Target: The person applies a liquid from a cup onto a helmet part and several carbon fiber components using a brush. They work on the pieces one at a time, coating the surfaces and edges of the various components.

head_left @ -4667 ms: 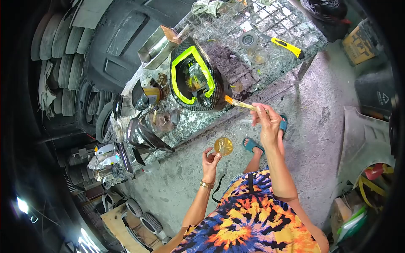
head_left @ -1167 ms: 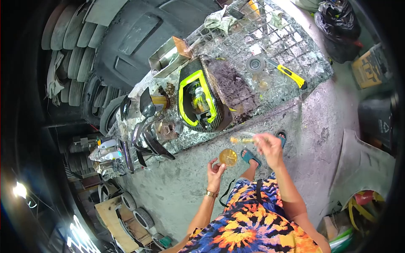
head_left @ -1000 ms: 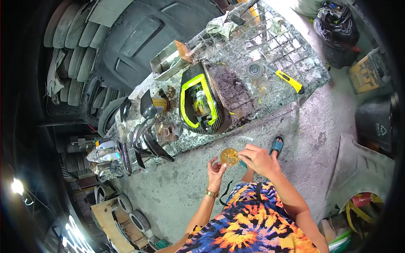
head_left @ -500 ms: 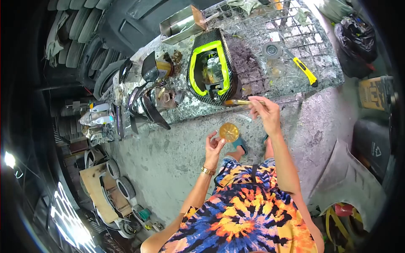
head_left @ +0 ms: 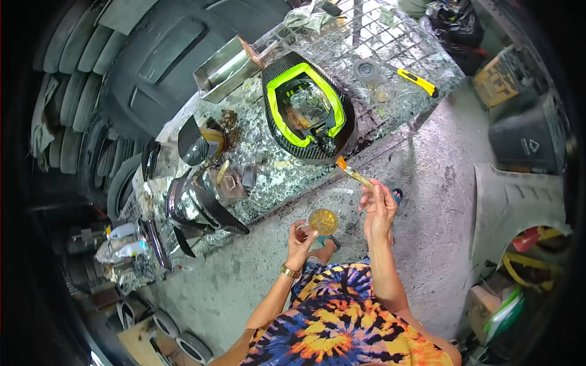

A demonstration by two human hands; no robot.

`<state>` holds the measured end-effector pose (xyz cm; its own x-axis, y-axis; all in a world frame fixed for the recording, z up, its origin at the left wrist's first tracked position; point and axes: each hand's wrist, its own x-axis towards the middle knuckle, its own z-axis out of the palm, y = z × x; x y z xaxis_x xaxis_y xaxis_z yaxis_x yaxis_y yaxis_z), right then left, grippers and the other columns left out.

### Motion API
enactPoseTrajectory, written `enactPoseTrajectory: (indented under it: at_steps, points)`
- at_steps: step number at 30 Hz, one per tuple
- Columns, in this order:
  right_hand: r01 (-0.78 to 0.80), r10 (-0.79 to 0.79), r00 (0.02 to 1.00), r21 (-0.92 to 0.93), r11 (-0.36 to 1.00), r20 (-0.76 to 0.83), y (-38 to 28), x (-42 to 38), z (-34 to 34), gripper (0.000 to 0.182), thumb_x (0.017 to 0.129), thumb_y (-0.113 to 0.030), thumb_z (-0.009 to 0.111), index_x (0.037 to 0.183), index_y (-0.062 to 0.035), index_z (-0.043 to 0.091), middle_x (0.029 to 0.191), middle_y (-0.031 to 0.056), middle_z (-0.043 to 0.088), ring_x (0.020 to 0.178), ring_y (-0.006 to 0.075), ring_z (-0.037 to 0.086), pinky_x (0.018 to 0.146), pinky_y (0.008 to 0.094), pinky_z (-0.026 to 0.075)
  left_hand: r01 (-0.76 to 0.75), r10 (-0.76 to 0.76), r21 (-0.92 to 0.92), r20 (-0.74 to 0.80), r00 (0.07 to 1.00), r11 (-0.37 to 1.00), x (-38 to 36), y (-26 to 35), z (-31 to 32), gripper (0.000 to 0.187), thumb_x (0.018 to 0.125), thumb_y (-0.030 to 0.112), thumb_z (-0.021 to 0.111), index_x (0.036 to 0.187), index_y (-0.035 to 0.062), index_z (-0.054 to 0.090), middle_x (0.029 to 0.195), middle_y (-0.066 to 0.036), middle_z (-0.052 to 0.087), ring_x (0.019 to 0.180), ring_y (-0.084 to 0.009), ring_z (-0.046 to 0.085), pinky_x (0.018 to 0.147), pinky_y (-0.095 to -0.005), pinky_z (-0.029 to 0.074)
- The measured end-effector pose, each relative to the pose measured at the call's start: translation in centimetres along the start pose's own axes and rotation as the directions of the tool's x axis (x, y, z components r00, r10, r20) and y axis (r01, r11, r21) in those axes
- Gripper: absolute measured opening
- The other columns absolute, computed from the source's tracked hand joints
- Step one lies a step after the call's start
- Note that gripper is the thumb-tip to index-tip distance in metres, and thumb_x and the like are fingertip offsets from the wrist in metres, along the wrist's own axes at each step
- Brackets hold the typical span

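My left hand [head_left: 300, 240] is closed on a small clear cup [head_left: 323, 222] with amber liquid in it, held low in front of the bench. In my right hand [head_left: 379, 207] is a paintbrush [head_left: 356, 174], gripped by its handle. Its orange-tinted bristles point up and left, right at the near lower edge of a black carbon-fibre part [head_left: 311, 152]. That part lies on the bench and has bright yellow-green edging [head_left: 334, 100] around a hollow opening. Dark wet-looking material and some crumpled clear stuff show inside the opening.
The stained workbench [head_left: 268, 192] also bears a metal tray [head_left: 229, 70], a yellow utility knife [head_left: 418, 82], a grey disc [head_left: 368, 70], a can [head_left: 213, 140] and curved carbon-fibre pieces [head_left: 204, 204]. A grey fender panel [head_left: 510, 195] stands at the right on the concrete floor.
The camera view has turned and shifted, so the bench appears rotated. The brush now angles up and left, its tip still near the part's lower edge. The cup stays in my left hand.
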<state>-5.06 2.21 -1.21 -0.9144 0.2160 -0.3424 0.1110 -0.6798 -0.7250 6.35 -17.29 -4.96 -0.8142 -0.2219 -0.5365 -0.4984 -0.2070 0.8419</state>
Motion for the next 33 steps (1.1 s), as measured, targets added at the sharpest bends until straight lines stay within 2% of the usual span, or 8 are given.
enactPoseTrajectory:
  at_steps: [9, 13, 17, 19, 21, 25, 27, 33]
  points:
    - [0.078, -0.083, 0.983, -0.033, 0.996, -0.163, 1.7, -1.8, 2.4, 0.027, 0.095, -0.019, 0.055, 0.115, -0.0020, 0.060, 0.093, 0.0109, 0.066, 0.060, 0.0088, 0.056, 0.046, 0.0222, 0.045, 0.049, -0.059, 0.103, 0.094, 0.994, 0.993, -0.3, 0.5, -4.5, 0.053, 0.082, 0.013, 0.073, 0.124, 0.0051, 0.040, 0.101, -0.009, 0.061, 0.095, -0.0170, 0.060, 0.083, -0.0306, 0.050]
    - [0.252, -0.315, 0.926, -0.281, 0.926, -0.209, 1.9, -3.0, 2.6, 0.026, 0.094, -0.012, 0.055, 0.117, 0.0003, 0.061, 0.097, 0.0127, 0.066, 0.063, 0.0078, 0.058, 0.048, 0.0211, 0.047, 0.040, -0.055, 0.112, 0.134, 0.989, 0.993, 0.2, -0.1, -5.1, 0.054, 0.082, 0.013, 0.073, 0.124, 0.0038, 0.040, 0.100, -0.010, 0.062, 0.093, -0.0163, 0.061, 0.080, -0.0302, 0.050]
    - [0.395, -0.484, 0.875, -0.548, 0.737, -0.019, 4.4, -4.3, 5.3, 0.026, 0.088, -0.001, 0.060, 0.114, -0.0026, 0.065, 0.102, 0.0077, 0.064, 0.071, 0.0103, 0.061, 0.056, 0.0208, 0.051, 0.038, -0.054, 0.110, 0.149, 0.987, 0.993, -0.4, -0.6, -5.9, 0.047, 0.085, 0.014, 0.070, 0.122, 0.0058, 0.044, 0.099, -0.007, 0.063, 0.092, -0.0131, 0.059, 0.081, -0.0290, 0.048]
    - [0.559, -0.555, 0.795, -0.649, 0.516, 0.243, 5.3, -4.7, 6.1, 0.026, 0.087, -0.001, 0.061, 0.113, -0.0033, 0.065, 0.100, 0.0078, 0.064, 0.073, 0.0122, 0.062, 0.057, 0.0217, 0.051, 0.046, -0.061, 0.102, 0.148, 0.987, 0.994, -0.8, 0.0, -5.9, 0.046, 0.085, 0.014, 0.070, 0.122, 0.0058, 0.044, 0.099, -0.007, 0.063, 0.092, -0.0131, 0.058, 0.082, -0.0291, 0.048]
    - [0.572, -0.549, 0.797, -0.610, 0.549, 0.253, 5.2, -5.2, 6.6, 0.024, 0.087, -0.002, 0.062, 0.111, -0.0030, 0.066, 0.100, 0.0091, 0.064, 0.069, 0.0122, 0.062, 0.054, 0.0220, 0.051, 0.053, -0.066, 0.097, 0.145, 0.987, 0.994, -0.8, 0.1, -6.2, 0.044, 0.086, 0.013, 0.069, 0.122, 0.0059, 0.044, 0.099, -0.007, 0.063, 0.092, -0.0131, 0.058, 0.082, -0.0293, 0.048]
    - [0.366, -0.355, 0.930, -0.298, 0.882, 0.094, 6.5, -3.3, 4.8, 0.024, 0.091, -0.007, 0.059, 0.114, -0.0020, 0.063, 0.099, 0.0113, 0.066, 0.062, 0.0090, 0.058, 0.049, 0.0214, 0.048, 0.060, -0.076, 0.101, 0.162, 0.984, 0.993, -0.7, -0.6, -6.8, 0.044, 0.085, 0.014, 0.070, 0.121, 0.0060, 0.045, 0.099, -0.007, 0.063, 0.093, -0.0133, 0.058, 0.083, -0.0296, 0.048]
    - [0.190, -0.211, 0.964, -0.139, 0.972, -0.161, 7.1, -2.0, 2.7, 0.027, 0.096, -0.015, 0.053, 0.119, -0.0018, 0.060, 0.101, 0.0118, 0.065, 0.061, 0.0076, 0.055, 0.049, 0.0223, 0.047, 0.054, -0.070, 0.096, 0.167, 0.983, 0.994, -0.6, -0.7, -7.0, 0.045, 0.085, 0.014, 0.070, 0.121, 0.0061, 0.045, 0.099, -0.007, 0.063, 0.093, -0.0135, 0.058, 0.083, -0.0296, 0.048]
    - [0.233, -0.320, 0.924, -0.357, 0.905, -0.208, 6.7, -4.5, 2.3, 0.027, 0.095, -0.016, 0.054, 0.117, -0.0009, 0.060, 0.100, 0.0107, 0.065, 0.061, 0.0050, 0.053, 0.048, 0.0200, 0.045, 0.057, -0.070, 0.114, 0.109, 0.992, 0.992, -0.5, -0.9, -7.4, 0.054, 0.081, 0.017, 0.075, 0.122, 0.0034, 0.043, 0.099, -0.009, 0.063, 0.091, -0.0155, 0.061, 0.079, -0.0285, 0.050]
